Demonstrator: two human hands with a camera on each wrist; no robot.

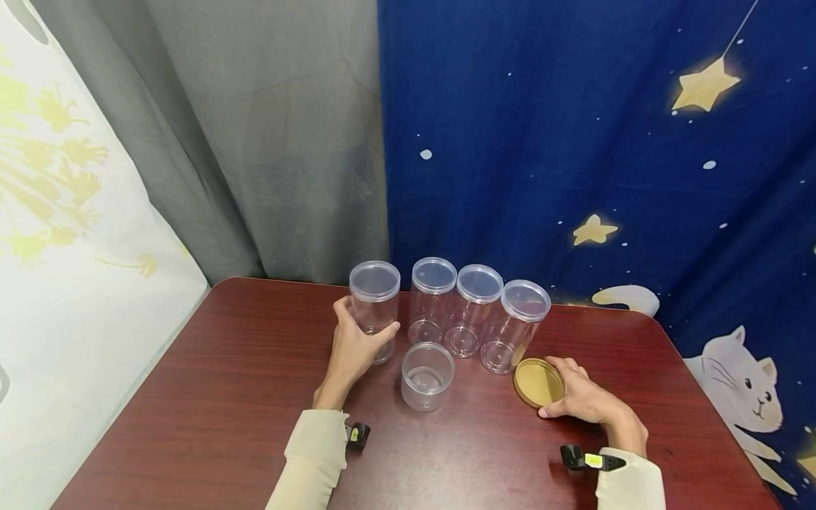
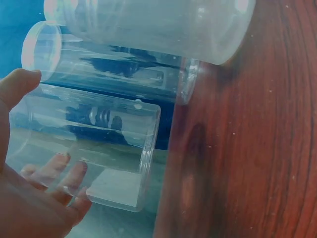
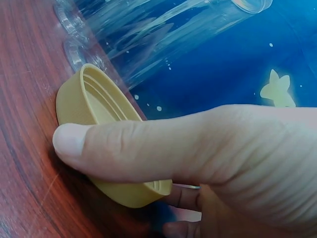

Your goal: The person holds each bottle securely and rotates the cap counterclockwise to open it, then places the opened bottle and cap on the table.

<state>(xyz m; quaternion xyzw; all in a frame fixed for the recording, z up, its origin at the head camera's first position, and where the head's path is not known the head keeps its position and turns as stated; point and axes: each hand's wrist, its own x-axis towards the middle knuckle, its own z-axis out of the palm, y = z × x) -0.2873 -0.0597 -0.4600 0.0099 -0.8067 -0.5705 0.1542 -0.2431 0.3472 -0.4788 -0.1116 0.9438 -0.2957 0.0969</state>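
Note:
At the left end of a row of tall clear jars, my left hand (image 1: 358, 343) curls round one clear plastic jar (image 1: 376, 308) with a translucent lid. Its thumb lies on the near side; in the left wrist view the fingers (image 2: 74, 181) show through the jar's wall. My right hand (image 1: 583, 393) holds a round gold lid (image 1: 539, 383) by its rim, thumb on the near edge. Seen from the right wrist, the ridged inside of this lid faces up, close over the table. Between the hands stands a short, wide clear jar (image 1: 426, 393) with its top uncovered.
Three more tall lidded jars, the left one (image 1: 431, 304), the middle one (image 1: 473, 312) and the right one (image 1: 515, 329), stand side by side near the back edge of the dark red wooden table (image 1: 465, 467). Grey and blue curtains (image 1: 497, 127) hang behind.

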